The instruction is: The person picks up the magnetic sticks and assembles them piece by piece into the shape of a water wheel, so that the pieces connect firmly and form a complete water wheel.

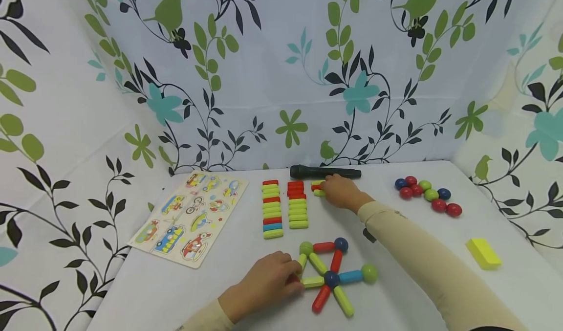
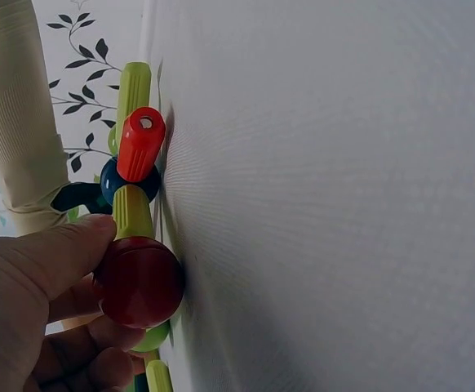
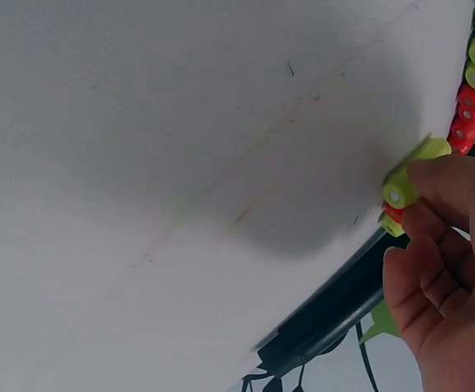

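Observation:
A flat frame of magnetic rods and balls lies on the table around a dark blue ball (image 1: 332,278). At its left side my left hand (image 1: 269,279) holds a red ball (image 2: 139,282), which its fingers hide in the head view. The thumb also touches the yellow-green rod (image 2: 131,211) joined to that ball. Farther back, my right hand (image 1: 343,192) pinches a yellow-green rod (image 3: 397,193) between thumb and fingers. This rod is in a short stack, with a red rod (image 1: 315,187) beside it. Two longer rows of rods (image 1: 271,209) lie to the left.
A black microphone (image 1: 325,172) lies behind the rods. Loose balls (image 1: 431,194) in red, blue and green sit at the back right, and a yellow block (image 1: 484,253) lies nearer. At the left is a picture puzzle board (image 1: 208,206). Patterned cloth (image 1: 264,77) hangs behind the table.

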Demonstrator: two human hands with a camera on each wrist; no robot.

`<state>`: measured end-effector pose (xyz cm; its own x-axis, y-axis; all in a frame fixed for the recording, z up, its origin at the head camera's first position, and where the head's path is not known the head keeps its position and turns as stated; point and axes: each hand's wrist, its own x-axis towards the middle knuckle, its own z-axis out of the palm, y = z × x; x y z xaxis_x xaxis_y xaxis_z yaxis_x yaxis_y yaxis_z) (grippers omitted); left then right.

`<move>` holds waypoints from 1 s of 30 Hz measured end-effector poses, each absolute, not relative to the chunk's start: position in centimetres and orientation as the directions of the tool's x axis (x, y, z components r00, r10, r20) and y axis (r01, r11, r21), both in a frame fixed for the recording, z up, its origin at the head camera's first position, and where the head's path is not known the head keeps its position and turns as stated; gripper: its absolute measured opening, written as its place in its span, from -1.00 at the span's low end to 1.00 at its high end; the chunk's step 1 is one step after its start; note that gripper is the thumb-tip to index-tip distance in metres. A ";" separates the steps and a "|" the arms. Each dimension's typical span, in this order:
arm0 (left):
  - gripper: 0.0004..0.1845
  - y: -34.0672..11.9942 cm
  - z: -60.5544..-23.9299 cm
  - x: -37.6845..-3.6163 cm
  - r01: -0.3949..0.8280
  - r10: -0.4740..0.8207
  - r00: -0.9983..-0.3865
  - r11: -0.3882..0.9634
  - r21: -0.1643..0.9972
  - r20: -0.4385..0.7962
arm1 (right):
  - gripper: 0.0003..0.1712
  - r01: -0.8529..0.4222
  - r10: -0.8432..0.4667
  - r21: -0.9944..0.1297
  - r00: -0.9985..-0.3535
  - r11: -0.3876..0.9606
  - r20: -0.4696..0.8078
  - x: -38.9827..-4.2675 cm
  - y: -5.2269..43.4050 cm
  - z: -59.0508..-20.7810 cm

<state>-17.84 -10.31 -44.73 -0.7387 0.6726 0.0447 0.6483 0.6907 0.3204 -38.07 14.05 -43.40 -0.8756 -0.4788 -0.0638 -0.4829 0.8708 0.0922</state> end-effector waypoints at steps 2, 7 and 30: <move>-0.72 -10.3 -44.7 -17.8 0.653 0.675 -0.736 0.688 0.316 0.052 | -0.74 -0.470 -0.467 0.066 -0.882 0.880 -0.061 -38.1 14.1 -43.6; -0.71 -10.3 -44.8 -17.8 0.666 0.683 -0.727 0.680 0.308 0.065 | -0.72 -0.413 -0.417 -0.055 -0.902 0.909 -0.111 -37.7 13.9 -43.7; -0.73 -10.1 -44.8 -18.3 0.662 0.684 -0.728 0.682 0.312 0.049 | -0.96 -0.190 -0.486 -0.641 -0.813 0.744 -0.322 -23.8 21.5 -42.3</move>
<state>-18.33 -10.09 -44.81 -0.7276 0.6842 0.0489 0.6618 0.6815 0.3123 -23.77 21.54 -42.30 -0.8125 -0.4857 -0.3224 -0.1903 0.7438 -0.6407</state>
